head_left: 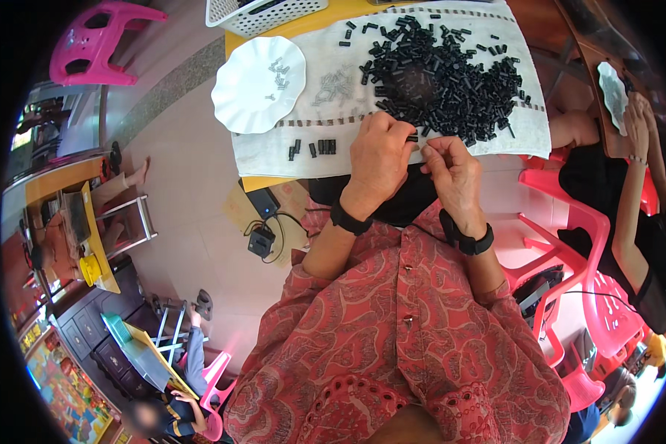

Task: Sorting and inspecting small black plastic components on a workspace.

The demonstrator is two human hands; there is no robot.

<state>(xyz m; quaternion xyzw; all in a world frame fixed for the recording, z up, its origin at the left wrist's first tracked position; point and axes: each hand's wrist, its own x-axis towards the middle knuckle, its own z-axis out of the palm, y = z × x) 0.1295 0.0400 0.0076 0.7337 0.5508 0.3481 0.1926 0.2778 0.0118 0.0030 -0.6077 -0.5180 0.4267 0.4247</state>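
My left hand [379, 155] is closed on a small black cylindrical piece [412, 138] that pokes out between thumb and fingers. Close beside it, my right hand [453, 166] pinches thumb against fingers; whatever sits in that pinch is too small to name. Both hands are over the near edge of a white cloth [266, 154]. Beyond them lies a big heap of small black cylindrical pieces [451, 81]. To the left, several black pieces [325, 147] stand apart in a short row. Small clear pieces [335, 86] lie in a loose pile on the cloth.
A white scalloped plate [237, 89] with a few clear pieces is at the table's left. Behind it stands a white perforated basket [274, 16]. A co-worker's hands [638, 122] work at the right beside a pink chair [592, 244]. A black adapter with cables [261, 240] lies on the floor.
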